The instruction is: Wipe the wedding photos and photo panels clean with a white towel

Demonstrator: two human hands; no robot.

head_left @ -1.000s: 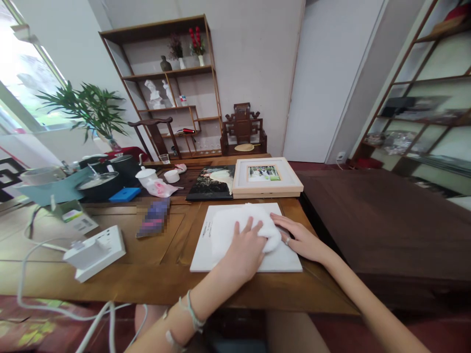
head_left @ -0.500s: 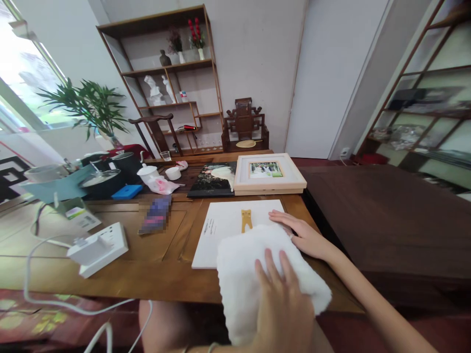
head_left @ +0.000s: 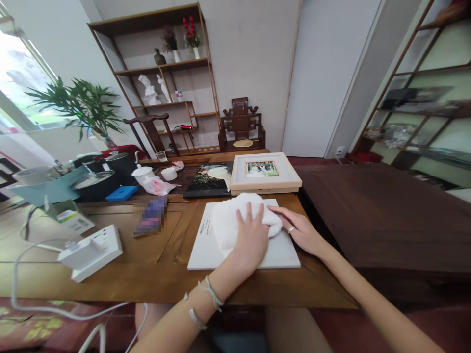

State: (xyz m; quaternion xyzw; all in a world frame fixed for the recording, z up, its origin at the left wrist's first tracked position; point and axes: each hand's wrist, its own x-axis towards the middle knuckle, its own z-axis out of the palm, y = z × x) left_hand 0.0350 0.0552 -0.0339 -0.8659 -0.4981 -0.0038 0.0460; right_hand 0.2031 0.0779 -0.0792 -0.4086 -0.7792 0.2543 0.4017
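A white cloth (head_left: 231, 218) lies on a flat white board (head_left: 206, 252) on the wooden table (head_left: 158, 274). My left hand (head_left: 252, 238) presses flat on the cloth with fingers spread. My right hand (head_left: 300, 230), a ring on one finger, rests open on the board's right edge, fingertips touching the cloth. The cloth hides the board's upper middle.
Behind the board lie a framed photo (head_left: 263, 171) and a dark photo print (head_left: 208, 180). To the left are a white power strip (head_left: 91, 252) with cables, a blurred card (head_left: 149, 221), pots (head_left: 95, 184) and teaware. A dark bench (head_left: 386, 220) stands right.
Half a second ago my left hand held the cloth near the table's front edge, baring a small yellow piece on the board. The cloth is now back on the board's upper part.
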